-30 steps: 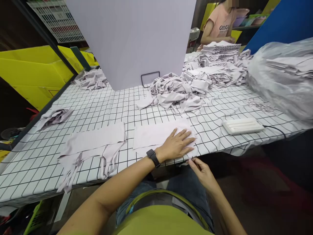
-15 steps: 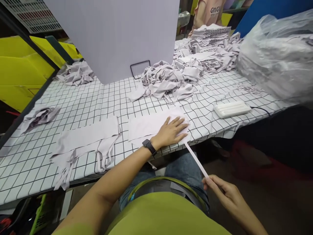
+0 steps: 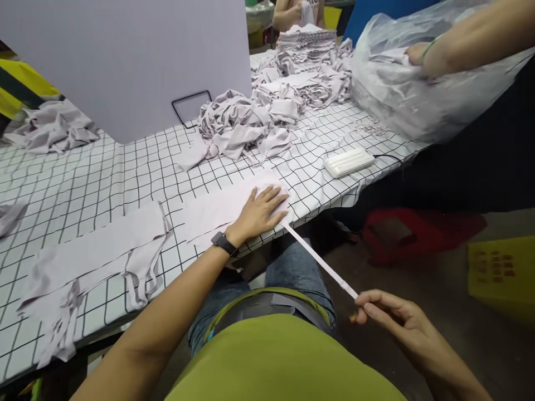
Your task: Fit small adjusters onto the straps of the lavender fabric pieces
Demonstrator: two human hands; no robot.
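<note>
My left hand [image 3: 263, 210], a dark watch on its wrist, lies flat with fingers spread on a pale pink fabric piece [image 3: 213, 207] near the table's front edge. From under that hand a narrow fabric strap [image 3: 315, 257] runs taut, down and to the right past the edge. My right hand [image 3: 387, 317] pinches the strap's far end between thumb and fingers, out in front of the table. To the left lies another flat fabric piece [image 3: 104, 239] with loose straps hanging toward the edge.
Heaped fabric pieces [image 3: 242, 125] and a folded stack [image 3: 307, 42] lie farther back. A white corded device [image 3: 350, 161] sits at right, near a plastic bag [image 3: 393, 83] that another person's hand [image 3: 418, 54] reaches into. A tall pale panel [image 3: 137, 61] stands behind.
The view has swung right. My right hand has pulled farther from the table, so more strap shows, while my left hand stays on the fabric. Another person's arm has come over the bag.
</note>
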